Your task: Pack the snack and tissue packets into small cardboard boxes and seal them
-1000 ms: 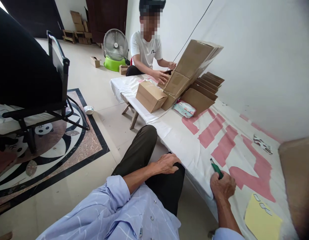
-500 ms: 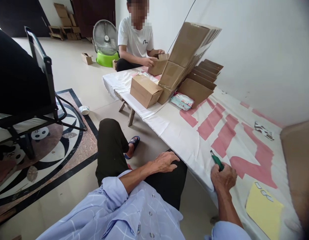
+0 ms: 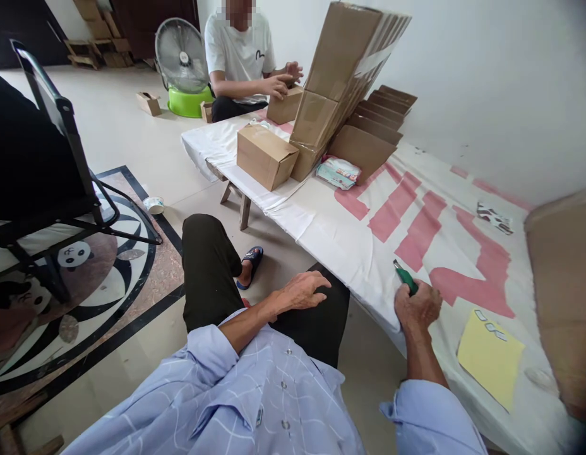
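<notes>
My right hand rests on the near edge of the low table, closed around a green-handled cutter whose tip points up and away from me. My left hand lies on my thigh with the fingers loosely spread and nothing in it. A yellow sheet lies on the white and pink table cover just right of my right hand. Farther along the table stand a closed cardboard box and a leaning stack of flat cardboard boxes.
A person in a white shirt sits at the table's far end, hands on a small box. A tissue pack lies by the stack. A fan, a folding chair and a brown cushion surround the area.
The view has tilted and shifted, so my left leg and sandal now show. The person at the far end has brought a small box in front of them. My hands stay in place.
</notes>
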The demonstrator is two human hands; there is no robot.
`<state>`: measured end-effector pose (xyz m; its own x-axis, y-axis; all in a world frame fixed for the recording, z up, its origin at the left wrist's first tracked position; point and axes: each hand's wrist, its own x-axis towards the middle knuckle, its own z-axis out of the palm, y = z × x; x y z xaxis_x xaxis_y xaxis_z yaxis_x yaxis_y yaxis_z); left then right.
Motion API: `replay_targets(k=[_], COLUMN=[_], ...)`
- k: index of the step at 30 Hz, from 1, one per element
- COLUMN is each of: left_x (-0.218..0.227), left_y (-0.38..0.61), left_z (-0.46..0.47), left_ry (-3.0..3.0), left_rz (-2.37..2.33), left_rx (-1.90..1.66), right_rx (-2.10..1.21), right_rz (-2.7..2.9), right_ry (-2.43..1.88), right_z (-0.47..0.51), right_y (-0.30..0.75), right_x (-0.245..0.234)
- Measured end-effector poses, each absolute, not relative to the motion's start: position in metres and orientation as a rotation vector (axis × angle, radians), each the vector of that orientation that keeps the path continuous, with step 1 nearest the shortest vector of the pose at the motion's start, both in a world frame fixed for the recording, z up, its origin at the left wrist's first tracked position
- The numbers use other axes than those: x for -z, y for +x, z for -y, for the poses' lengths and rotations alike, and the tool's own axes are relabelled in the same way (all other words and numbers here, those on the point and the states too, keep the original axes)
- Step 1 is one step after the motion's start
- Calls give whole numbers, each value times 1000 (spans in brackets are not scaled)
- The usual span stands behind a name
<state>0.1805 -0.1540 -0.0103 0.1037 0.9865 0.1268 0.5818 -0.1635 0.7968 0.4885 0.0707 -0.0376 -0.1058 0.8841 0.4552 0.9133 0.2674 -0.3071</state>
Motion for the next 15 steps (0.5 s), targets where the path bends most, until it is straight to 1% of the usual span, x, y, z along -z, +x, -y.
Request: replay_targets(k=[9,15], left_x=[3,4], left_y=[139,143], left_z=[157,160], left_ry=[1753,1731], left_rz=[-1638,-1612], left_rx=[-1248,-1255], right_rx=[70,98], right_rz=[1945,1942], right_ry=[-1592,-1564], right_z=[-71,-72], right_y=[488,490], right_x=[40,42])
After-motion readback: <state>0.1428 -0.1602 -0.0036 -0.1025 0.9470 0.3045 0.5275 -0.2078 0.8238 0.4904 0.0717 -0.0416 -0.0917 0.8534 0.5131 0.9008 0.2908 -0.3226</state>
